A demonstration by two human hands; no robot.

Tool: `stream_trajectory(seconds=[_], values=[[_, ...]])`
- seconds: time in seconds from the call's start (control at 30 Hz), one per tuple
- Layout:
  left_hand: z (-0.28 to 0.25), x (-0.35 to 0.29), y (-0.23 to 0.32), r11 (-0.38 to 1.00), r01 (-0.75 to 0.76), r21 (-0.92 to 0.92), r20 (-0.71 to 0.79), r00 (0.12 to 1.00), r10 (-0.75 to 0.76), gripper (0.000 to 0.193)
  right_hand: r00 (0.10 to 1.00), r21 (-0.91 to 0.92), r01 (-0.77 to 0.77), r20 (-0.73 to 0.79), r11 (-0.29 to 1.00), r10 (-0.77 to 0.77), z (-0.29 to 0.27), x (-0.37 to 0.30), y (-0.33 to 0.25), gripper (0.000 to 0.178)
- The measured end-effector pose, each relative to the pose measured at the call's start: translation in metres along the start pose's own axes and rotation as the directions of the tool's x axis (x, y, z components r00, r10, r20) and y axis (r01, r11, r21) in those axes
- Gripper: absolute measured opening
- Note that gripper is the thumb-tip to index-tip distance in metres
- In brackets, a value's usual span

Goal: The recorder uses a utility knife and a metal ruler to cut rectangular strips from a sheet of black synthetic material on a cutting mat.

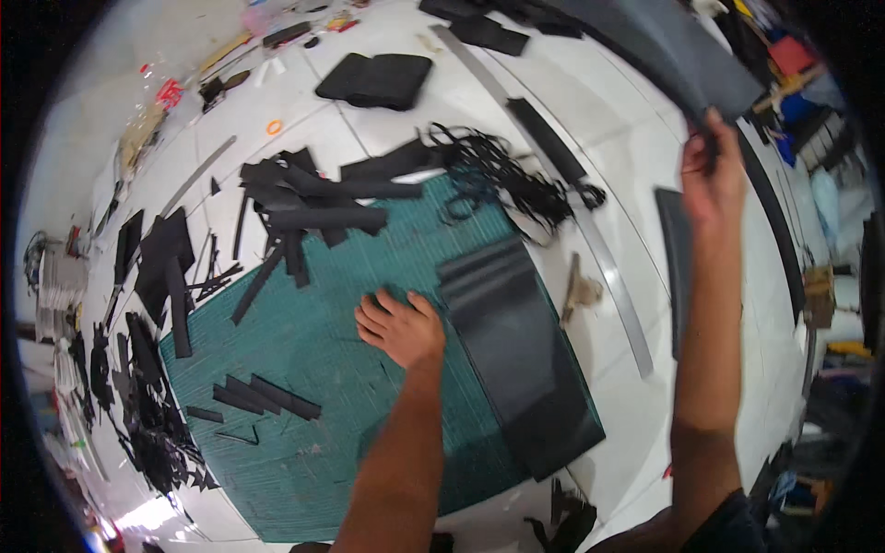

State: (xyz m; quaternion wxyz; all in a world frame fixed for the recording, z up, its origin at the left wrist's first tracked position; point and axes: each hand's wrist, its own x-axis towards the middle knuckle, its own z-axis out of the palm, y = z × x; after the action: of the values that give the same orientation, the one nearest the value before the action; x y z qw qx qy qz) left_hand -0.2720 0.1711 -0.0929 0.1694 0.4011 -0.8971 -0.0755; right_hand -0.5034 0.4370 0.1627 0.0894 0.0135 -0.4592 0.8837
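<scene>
My left hand (pixel 402 328) lies palm down on the green cutting mat (pixel 369 267), its fingers apart and nothing under them that I can see. Raised at the upper right, my right hand (pixel 714 170) pinches the edge of a large black sheet (pixel 654 46), which runs out of view at the top. To the right of my left hand, several black rectangular pieces (pixel 516 341) lie overlapped along the mat's right side. A few short black strips (pixel 267 396) rest at the mat's lower left.
Black offcuts (pixel 304 189) pile across the mat's far edge, beside a tangle of thin black strips (pixel 502 170). A long metal ruler (pixel 608 267) lies on the white tiled floor (pixel 608 396). More scraps (pixel 152 415) heap at the left; a folded black piece (pixel 376 81) sits farther off.
</scene>
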Motion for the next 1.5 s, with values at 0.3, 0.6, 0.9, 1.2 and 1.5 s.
stream_trajectory(seconds=[0.3,0.6,0.9,1.2,1.5], values=[[0.029,0.034,-0.086,0.903,-0.393,0.172,0.577,0.783,0.231,0.073,0.752,0.298,-0.588,-0.141,0.752,0.644,0.01,-0.305,0.061,0.028],[-0.198,0.015,-0.337,0.792,-0.562,-0.238,0.969,-0.084,0.232,0.039,0.643,0.283,-0.763,0.236,0.582,0.728,-0.004,-0.455,0.128,0.049],[-0.252,-0.152,-0.249,0.734,0.338,-0.59,0.723,0.626,0.293,0.013,0.518,-0.308,-0.773,0.198,0.555,0.832,-0.065,-0.512,0.203,0.062],[-0.192,-0.187,-0.215,0.608,0.446,-0.657,0.728,0.585,0.358,0.037,0.633,-0.925,-0.159,0.174,0.346,0.754,-0.077,-0.491,0.151,0.051],[-0.174,-0.173,-0.201,0.399,0.72,-0.568,0.821,0.531,0.21,0.033,0.621,-0.809,0.089,0.501,0.581,0.602,-0.034,-0.522,0.131,0.061]])
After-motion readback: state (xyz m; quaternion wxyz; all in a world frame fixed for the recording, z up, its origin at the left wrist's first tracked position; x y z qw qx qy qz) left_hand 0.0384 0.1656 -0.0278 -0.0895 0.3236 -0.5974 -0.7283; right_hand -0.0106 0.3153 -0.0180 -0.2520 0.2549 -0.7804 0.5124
